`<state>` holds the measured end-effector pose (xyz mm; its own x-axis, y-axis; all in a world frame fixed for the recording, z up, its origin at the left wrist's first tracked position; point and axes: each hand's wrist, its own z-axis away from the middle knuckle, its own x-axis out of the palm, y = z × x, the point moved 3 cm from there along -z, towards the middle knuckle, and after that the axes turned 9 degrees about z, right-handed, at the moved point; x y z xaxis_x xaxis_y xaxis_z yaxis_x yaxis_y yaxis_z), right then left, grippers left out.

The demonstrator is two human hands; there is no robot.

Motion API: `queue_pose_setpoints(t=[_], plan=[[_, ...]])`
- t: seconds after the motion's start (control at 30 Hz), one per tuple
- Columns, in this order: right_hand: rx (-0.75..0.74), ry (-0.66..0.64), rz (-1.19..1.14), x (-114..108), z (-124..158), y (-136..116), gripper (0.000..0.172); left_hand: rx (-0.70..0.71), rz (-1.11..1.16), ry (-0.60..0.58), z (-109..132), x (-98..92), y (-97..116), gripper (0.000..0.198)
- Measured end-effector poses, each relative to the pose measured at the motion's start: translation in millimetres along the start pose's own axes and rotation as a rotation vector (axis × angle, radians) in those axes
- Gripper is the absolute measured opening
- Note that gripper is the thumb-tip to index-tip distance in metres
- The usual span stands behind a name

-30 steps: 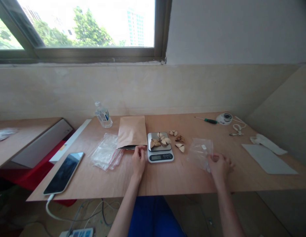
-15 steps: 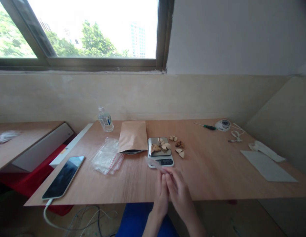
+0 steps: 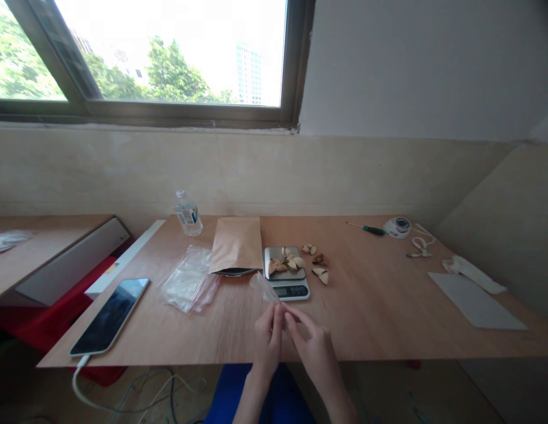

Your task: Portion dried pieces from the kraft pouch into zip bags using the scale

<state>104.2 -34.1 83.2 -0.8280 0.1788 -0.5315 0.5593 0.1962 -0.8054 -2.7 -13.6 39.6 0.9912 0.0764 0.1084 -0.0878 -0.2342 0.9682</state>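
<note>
Between both hands, just in front of the scale, is a clear plastic zip bag point(image 3: 264, 287). My left hand point(image 3: 268, 333) pinches its edge with thumb and fingers. My right hand point(image 3: 310, 338) pinches the same edge close beside it. The white digital scale point(image 3: 306, 292) bears several pale brown dried slices point(image 3: 292, 261) on its metal plate. To its right lie a few more dried pieces point(image 3: 320, 275) on the table. A brown paper pouch point(image 3: 237, 244), its dark mouth facing me, lies left of the scale. Beside it is a stack of clear zip bags point(image 3: 188, 282).
A plastic bottle point(image 3: 188, 215) stands at the back left. A phone point(image 3: 110, 317) with a charging cable lies at the left front. Towards the right are a screwdriver point(image 3: 372, 229), a white dome camera point(image 3: 396, 227), a white cloth point(image 3: 475, 274) and a grey sheet point(image 3: 475, 303).
My hands have moved slightly left and spread apart a little, from pressed together to pinching the bag side by side. The bag has shifted left with them.
</note>
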Motion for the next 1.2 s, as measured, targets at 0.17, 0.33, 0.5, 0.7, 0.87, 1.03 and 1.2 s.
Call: queue_pose_setpoints(t=[0.17,0.33,0.5,0.7,0.87,1.03,1.2], plan=[[-0.015,0.032,0.002,5,0,-3,0.027,0.006,-0.022,-0.034,-1,-4.5,3,0.039],[0.206,0.185,-0.096,-5,-2,27,0.032,0.169,-0.188,0.101,-2,-21.3,15,0.039],[0.269,0.134,-0.179,-22,-2,46,0.038,0.330,-0.307,0.240,-4,-34.0,30,0.041],[0.153,-0.018,-0.137,-15,-2,37,0.035,0.591,-0.454,0.417,-15,-43.9,24,0.033],[0.140,0.021,-0.052,-17,-2,53,0.032,0.604,-0.493,0.349,-37,-53.0,-1,0.040],[0.037,0.085,0.064,-22,-22,67,0.030,0.563,-0.373,0.476,-40,-61.8,-17,0.040],[-0.130,0.154,0.213,-19,-75,77,0.029,0.517,-0.303,0.478,-37,-62.8,-23,0.039]])
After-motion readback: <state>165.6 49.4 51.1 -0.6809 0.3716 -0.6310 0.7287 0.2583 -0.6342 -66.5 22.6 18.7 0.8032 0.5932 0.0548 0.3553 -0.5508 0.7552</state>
